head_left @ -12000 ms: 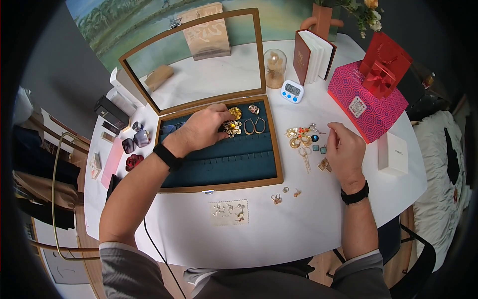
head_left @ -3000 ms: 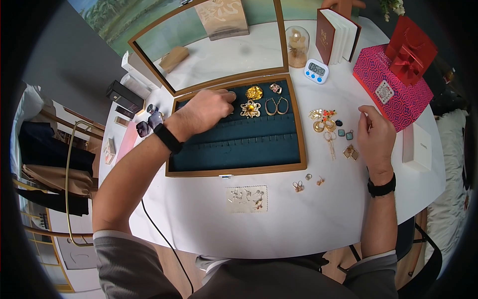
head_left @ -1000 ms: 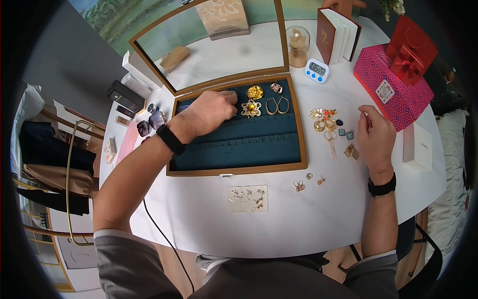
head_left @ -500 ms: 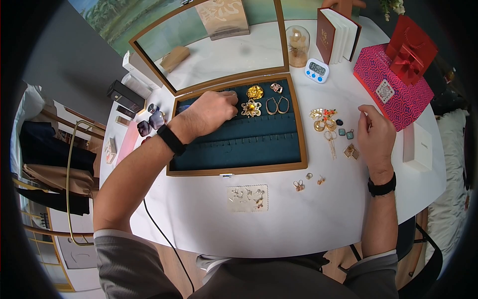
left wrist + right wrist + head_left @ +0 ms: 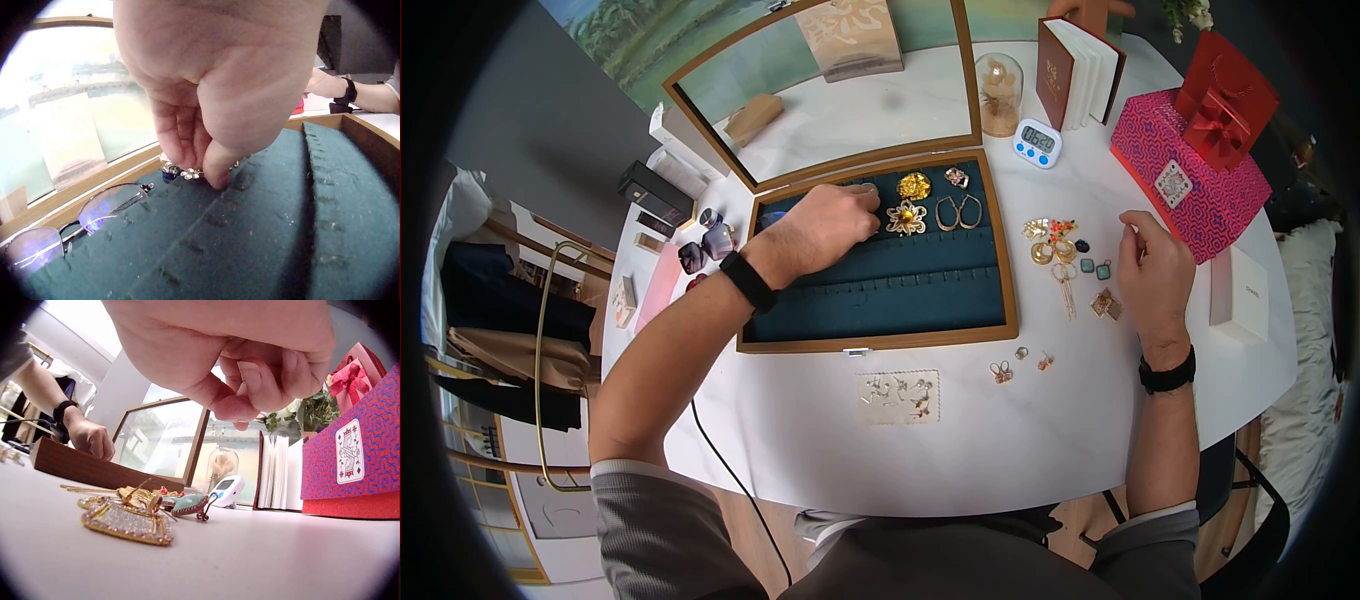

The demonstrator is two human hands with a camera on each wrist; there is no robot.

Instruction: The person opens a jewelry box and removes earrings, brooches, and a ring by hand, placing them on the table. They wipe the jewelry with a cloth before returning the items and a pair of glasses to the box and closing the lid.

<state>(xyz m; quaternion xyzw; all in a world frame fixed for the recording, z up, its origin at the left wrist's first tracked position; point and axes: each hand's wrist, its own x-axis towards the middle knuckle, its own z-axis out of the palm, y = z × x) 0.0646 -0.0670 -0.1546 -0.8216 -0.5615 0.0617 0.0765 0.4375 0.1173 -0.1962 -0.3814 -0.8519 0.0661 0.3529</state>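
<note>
My left hand (image 5: 825, 228) reaches over the back row of the teal-lined jewelry box (image 5: 880, 342). In the left wrist view, the thumb and fingers of this hand (image 5: 212, 94) pinch a small jeweled piece (image 5: 190, 173) with a dark blue stone, low against the lining. Eyeglasses (image 5: 103, 209) lie to its left. Just right of the hand are a flower brooch (image 5: 906, 217), a round gold brooch (image 5: 914, 186) and hoop earrings (image 5: 958, 212). My right hand (image 5: 1155, 280) hovers beside loose earrings (image 5: 1104, 304), its fingers loosely curled and nothing visible in them.
The box's glass lid stands raised. A card of earrings (image 5: 898, 397) lies in front. Behind are a timer (image 5: 1037, 144), a glass dome (image 5: 999, 95) and a red book (image 5: 1056, 75). A patterned pink box (image 5: 1200, 170) and a white box (image 5: 1238, 296) stand right; sunglasses (image 5: 706, 247) lie left.
Since the oldest frame, the head view has shifted and my left hand has moved a little away from the flower brooch. Over the last second both hands have stayed almost still.
</note>
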